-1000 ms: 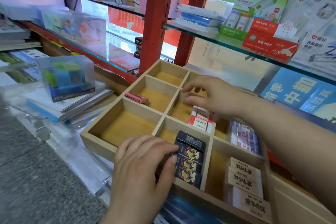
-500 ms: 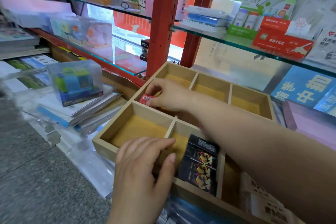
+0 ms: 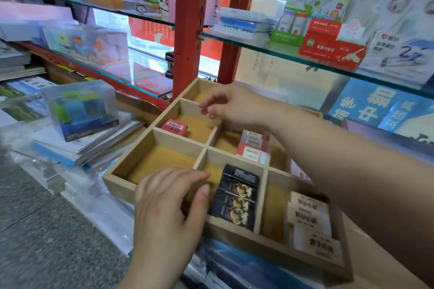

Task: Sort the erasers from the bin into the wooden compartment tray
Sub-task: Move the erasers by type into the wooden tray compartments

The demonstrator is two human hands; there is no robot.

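The wooden compartment tray (image 3: 122, 178) lies in front of me. A pink eraser (image 3: 174, 126) lies alone in the middle-left compartment. Black erasers (image 3: 236, 197) fill the front-middle compartment, red-and-white erasers (image 3: 253, 148) the centre one, and cream-labelled erasers (image 3: 310, 223) the front-right one. My left hand (image 3: 169, 209) rests on the tray's front wall, thumb beside the black erasers. My right hand (image 3: 232, 105) hovers above the back compartments, fingers loosely curled and holding nothing. The bin is not in view.
A clear box with a blue-green toy (image 3: 79, 108) sits on stacked books left of the tray. Glass shelves (image 3: 281, 54) with stationery boxes hang above, carried by red uprights (image 3: 189, 30). Grey stone floor (image 3: 35, 241) lies at lower left.
My right hand moved to the middle-left compartment, gripped the pink eraser, let it go there lying flatter, and has lifted back up and right. My left hand stayed on the front wall.
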